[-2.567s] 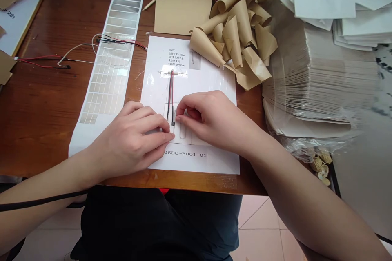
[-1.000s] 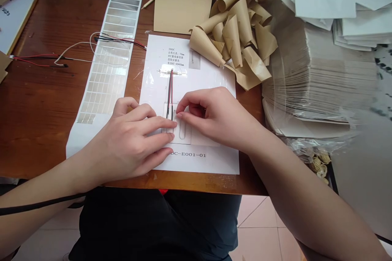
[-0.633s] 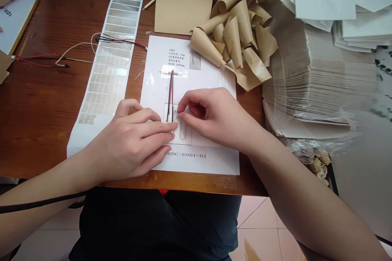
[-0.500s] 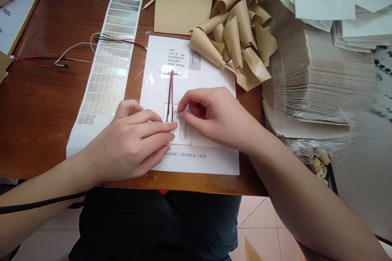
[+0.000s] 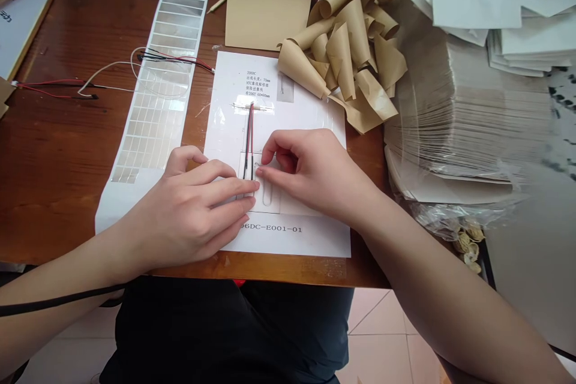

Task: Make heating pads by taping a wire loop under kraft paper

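On the table (image 5: 67, 174), the unclenched left hand (image 5: 193, 207) now covers one wire's (image 5: 252, 163) tip; the right hand's (image 5: 308, 168) grip is unclear.

We see red and black wires (image 5: 252, 132) mid-frame on white, black-printed paper (image 5: 310, 120). At left, the table (image 5: 58, 162) is brown.
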`<state>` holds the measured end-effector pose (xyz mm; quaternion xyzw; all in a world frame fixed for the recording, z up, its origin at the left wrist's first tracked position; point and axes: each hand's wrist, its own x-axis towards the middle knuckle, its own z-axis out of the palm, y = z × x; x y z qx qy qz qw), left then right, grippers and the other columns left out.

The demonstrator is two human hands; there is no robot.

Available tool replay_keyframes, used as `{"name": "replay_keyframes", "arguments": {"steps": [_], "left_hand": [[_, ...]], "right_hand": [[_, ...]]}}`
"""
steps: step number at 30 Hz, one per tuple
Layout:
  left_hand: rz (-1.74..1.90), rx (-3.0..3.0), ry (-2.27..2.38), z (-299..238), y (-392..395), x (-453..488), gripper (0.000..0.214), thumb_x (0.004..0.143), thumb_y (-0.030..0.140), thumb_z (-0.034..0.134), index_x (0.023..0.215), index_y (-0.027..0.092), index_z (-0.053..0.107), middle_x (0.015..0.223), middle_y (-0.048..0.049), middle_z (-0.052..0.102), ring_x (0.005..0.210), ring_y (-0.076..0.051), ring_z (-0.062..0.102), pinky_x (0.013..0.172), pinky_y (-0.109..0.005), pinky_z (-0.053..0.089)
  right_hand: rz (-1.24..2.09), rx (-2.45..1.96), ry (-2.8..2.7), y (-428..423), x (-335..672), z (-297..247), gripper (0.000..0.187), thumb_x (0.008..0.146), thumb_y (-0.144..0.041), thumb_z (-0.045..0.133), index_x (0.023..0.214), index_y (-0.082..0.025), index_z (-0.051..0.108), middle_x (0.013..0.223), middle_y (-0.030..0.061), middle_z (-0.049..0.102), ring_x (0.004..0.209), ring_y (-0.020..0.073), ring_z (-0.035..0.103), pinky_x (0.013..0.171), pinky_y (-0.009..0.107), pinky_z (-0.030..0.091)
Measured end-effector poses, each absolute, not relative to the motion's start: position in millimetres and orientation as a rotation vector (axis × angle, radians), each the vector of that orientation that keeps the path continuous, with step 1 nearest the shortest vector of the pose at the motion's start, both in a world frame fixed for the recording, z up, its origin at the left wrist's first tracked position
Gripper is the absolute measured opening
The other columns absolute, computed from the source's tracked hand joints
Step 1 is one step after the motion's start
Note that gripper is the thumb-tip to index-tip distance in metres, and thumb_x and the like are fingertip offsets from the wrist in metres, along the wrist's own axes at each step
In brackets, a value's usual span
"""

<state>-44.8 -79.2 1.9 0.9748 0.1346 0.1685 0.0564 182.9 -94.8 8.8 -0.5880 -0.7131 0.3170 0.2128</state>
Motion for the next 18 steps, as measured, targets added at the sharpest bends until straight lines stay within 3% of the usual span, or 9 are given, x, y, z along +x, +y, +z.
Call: {"name": "replay_keyframes", "arguments": {"steps": [5, 11, 18], "left_hand": [[0.508, 2.874, 0.465, 2.6, -82.7, -42.1, 0.015, 0.097, 0.016, 0.054, 0.105, 0.019, 0.067, 0.121, -0.0025, 0.076, 0.103, -0.023, 0.066, 0.095, -0.047, 0.037], [0.583, 2.643, 0.609, -0.8, -79.9, -39.4, 0.024, 0.1, 0.015, 0.046, 0.118, 0.017, 0.062, 0.113, -0.0069, 0.076, 0.1, -0.02, 0.068, 0.09, -0.038, 0.045], [0.578, 2.851, 0.521, -1.6, -78.9, -37.8, 0.014, 0.097, 0.015, 0.056, 0.099, 0.02, 0.069, 0.116, -0.0019, 0.078, 0.101, -0.023, 0.066, 0.085, -0.044, 0.038]], "right_hand": [[0.908, -1.711, -1.871, -96.0, 179.5, 9.2, 0.017, 0.077, -0.015, 0.072, 0.068, -0.019, 0.058, 0.059, -0.0057, 0.051, 0.058, 0.0106, 0.045, 0.06, 0.028, 0.03], [0.967, -1.732, -1.791, -95.8, 181.0, 7.0, 0.02, 0.077, -0.018, 0.075, 0.068, -0.02, 0.057, 0.059, -0.0057, 0.05, 0.059, 0.011, 0.044, 0.059, 0.028, 0.028], [1.043, -1.725, -1.76, -93.5, 183.4, 7.6, 0.018, 0.078, -0.017, 0.075, 0.07, -0.019, 0.058, 0.058, -0.0066, 0.048, 0.059, 0.0103, 0.044, 0.059, 0.028, 0.03]]}}
